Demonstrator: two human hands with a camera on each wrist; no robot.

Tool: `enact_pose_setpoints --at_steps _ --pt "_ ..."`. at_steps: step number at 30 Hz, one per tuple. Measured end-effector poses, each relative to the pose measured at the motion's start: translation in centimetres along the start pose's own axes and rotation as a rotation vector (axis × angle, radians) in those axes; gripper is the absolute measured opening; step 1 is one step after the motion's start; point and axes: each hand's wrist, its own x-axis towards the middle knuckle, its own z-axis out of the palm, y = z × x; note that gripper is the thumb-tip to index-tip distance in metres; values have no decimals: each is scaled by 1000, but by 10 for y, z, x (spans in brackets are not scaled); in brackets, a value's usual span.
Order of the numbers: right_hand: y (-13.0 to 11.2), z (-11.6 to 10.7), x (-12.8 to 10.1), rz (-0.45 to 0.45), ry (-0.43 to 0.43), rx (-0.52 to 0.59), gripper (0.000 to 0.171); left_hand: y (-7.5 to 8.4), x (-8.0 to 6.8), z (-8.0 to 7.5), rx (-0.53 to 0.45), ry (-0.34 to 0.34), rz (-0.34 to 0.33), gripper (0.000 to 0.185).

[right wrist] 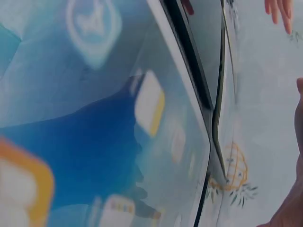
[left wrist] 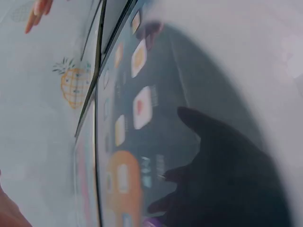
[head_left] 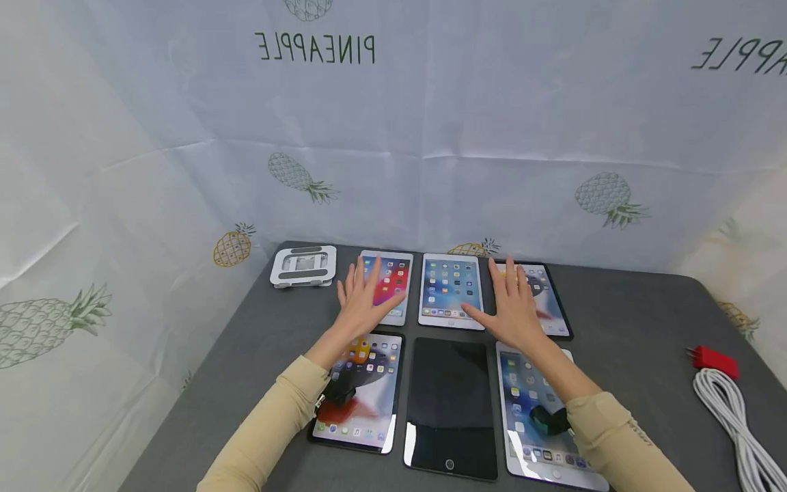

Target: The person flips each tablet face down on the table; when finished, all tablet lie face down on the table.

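Nearby, a stand and red charger flank six tablets.

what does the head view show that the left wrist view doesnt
Only the head view shows the whole layout: six tablets in two rows on the grey table, both hands flat and spread, the left hand over the far left tablet, the right hand over the far right tablet, plus the dark tablet, a stand, a red plug and a white cable.

Only the left wrist view shows a close, blurred screen with the hand's dark reflection.

Both show lit app icons and the pineapple cloth.
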Motion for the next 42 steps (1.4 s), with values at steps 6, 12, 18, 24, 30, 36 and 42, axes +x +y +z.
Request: enact_pose_setpoints --at_steps 6,12,18,24,30,36,42 --pt "-16 6 -3 -40 -51 129 105 -10 -17 -6 -95 -27 39 93" --pt "-34 13 -8 -92 -128 248 97 -21 -35 -13 -252 -56 28 85" --pt "-52 18 -14 -131 -190 327 91 -35 -48 -20 -272 -28 6 77" --pt "-69 21 -20 -159 -234 396 85 -45 -61 -28 -309 -41 -45 69" --pt "-81 25 -27 -151 -312 480 78 -48 -73 -38 -327 -98 -127 62" --pt "-95 31 -37 -119 -410 594 73 -54 -80 -46 -328 -134 -209 55" --pt "-105 34 -43 -134 -477 687 70 -59 -87 -53 -391 -190 -268 51"
